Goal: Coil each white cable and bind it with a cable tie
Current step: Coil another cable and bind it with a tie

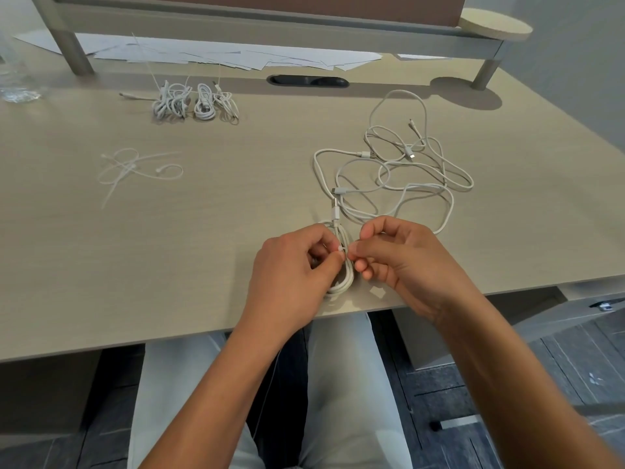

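A coiled white cable lies near the desk's front edge between my hands, one plug end sticking out at its far side. My left hand grips the coil from the left. A white cable tie wraps the coil; my left thumb presses its head and my right hand pinches it from the right. Loose white cables lie tangled just beyond my right hand. Several bound coils sit at the back left, their tie tails sticking up. Spare cable ties lie scattered at the left.
The beige desk carries a raised shelf on metal legs at the back, with paper sheets under it. A dark cable slot is in the desk top. Crumpled clear plastic sits far left. My legs show under the front edge.
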A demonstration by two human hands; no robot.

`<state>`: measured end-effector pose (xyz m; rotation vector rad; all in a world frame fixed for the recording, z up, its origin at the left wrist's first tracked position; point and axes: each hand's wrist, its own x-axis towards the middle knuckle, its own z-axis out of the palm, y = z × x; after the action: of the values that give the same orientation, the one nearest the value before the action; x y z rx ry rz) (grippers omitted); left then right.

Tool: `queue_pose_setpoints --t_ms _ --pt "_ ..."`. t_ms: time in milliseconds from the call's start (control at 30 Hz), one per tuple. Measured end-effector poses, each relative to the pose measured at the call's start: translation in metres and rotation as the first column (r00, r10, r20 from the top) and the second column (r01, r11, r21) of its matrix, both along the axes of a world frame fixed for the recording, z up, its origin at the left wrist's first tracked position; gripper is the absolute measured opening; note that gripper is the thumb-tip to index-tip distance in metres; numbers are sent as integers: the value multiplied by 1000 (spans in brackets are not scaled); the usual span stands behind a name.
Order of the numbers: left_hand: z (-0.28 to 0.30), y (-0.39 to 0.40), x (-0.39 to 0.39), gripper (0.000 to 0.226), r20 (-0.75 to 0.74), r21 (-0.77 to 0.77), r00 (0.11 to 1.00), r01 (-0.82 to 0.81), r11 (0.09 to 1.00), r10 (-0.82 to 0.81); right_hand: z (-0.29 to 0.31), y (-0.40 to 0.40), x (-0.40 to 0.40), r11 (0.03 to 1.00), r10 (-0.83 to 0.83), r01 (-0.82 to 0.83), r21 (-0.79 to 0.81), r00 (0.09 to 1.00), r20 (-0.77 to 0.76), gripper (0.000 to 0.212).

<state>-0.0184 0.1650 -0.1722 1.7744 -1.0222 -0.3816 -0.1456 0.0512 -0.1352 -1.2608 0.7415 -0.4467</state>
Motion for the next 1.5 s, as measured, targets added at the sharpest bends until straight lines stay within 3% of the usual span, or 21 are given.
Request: queue_pose_setpoints --t_ms 1000,1500 --pt "0 2 -1 10 91 -15 995 32 999 -30 1 1 2 998 9 -12 -63 998 -55 27" --pt "-2 2 1 13 56 -23 998 30 999 -29 1 -1 2 1000 0 0 0 999 -43 29"
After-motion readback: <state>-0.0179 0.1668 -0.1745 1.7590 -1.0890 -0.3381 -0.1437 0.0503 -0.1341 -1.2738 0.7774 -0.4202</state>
